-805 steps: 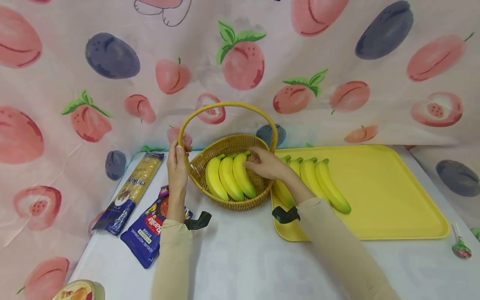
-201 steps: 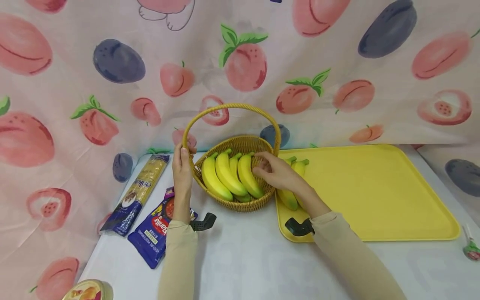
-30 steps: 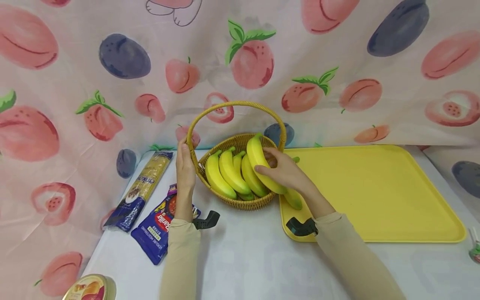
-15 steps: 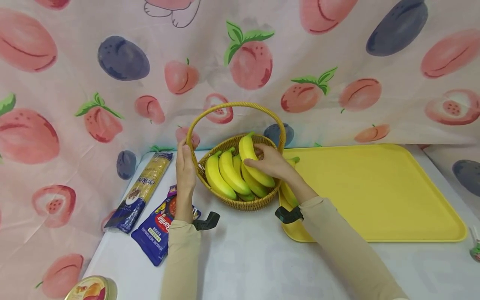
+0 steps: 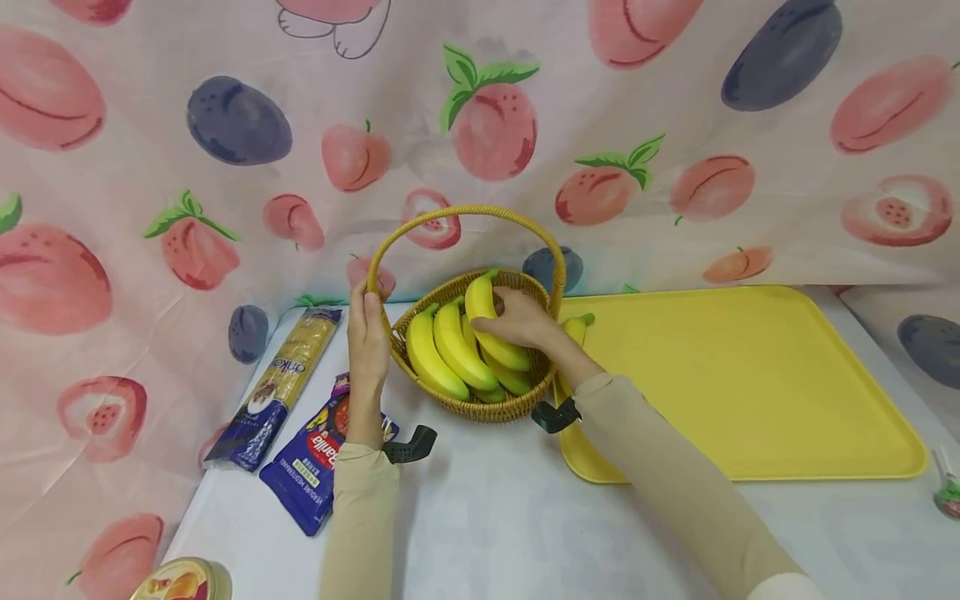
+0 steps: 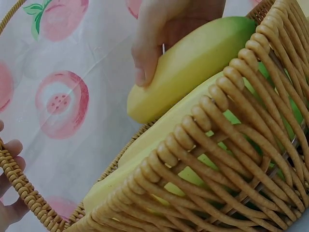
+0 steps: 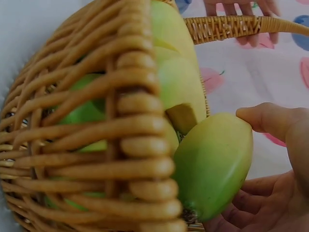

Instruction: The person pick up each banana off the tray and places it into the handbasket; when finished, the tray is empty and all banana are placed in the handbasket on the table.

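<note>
A wicker basket (image 5: 502, 410) with a tall arched handle (image 5: 480, 210) stands on the table, several yellow bananas (image 5: 431, 358) lying side by side inside. Thumb and fingers of my right hand (image 5: 522, 319) pinch another banana (image 5: 489, 321) over the right side of the basket, its stem end pointing away; it lies across the bananas beneath it. In the left wrist view, the thumb of the right hand (image 6: 169, 29) presses on that banana. My left hand (image 5: 367, 354) rests against the left foot of the handle, fingers straight; its fingers (image 7: 241, 38) show behind the handle in the right wrist view.
A yellow tray (image 5: 735, 383) lies to the right, with a banana (image 5: 576, 329) at its left end, partly hidden by my right arm. Left of the basket are a pasta packet (image 5: 277, 387) and a blue pouch (image 5: 307, 471). A round tin (image 5: 176, 581) and a lollipop (image 5: 948, 496) lie nearer the edges.
Over the longer span, bananas have gone from tray to basket, filling it more. In the last second, my right hand has carried its banana leftward and lower over the basket. The left hand stays put.
</note>
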Tool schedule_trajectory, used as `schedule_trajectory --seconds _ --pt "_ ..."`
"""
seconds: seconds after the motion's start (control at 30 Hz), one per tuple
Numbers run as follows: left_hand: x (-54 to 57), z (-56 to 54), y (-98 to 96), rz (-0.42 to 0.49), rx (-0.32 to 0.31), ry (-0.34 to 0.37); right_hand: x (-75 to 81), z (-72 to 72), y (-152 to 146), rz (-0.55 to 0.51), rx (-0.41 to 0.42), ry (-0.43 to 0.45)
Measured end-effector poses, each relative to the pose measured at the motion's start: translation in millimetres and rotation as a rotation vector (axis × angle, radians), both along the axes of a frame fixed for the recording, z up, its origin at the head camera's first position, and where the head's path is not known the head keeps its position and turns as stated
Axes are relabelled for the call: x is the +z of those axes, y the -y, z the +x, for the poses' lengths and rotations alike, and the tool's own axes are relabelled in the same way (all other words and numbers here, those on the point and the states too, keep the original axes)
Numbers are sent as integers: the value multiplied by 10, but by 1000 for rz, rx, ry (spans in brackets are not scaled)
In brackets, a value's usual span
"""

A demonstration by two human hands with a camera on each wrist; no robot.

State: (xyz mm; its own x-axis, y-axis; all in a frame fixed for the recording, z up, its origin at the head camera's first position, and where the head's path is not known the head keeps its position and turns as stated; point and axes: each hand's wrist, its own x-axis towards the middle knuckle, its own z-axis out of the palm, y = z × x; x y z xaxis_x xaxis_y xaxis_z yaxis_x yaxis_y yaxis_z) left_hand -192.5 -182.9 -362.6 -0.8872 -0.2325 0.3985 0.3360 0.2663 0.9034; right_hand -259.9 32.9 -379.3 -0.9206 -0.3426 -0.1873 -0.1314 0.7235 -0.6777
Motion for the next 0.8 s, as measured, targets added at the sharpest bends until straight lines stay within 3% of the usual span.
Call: schedule_trajectory --seconds 0.8 --pt "-2 -10 15 -18 -14 -17 -85 -127 187 104 64 60"
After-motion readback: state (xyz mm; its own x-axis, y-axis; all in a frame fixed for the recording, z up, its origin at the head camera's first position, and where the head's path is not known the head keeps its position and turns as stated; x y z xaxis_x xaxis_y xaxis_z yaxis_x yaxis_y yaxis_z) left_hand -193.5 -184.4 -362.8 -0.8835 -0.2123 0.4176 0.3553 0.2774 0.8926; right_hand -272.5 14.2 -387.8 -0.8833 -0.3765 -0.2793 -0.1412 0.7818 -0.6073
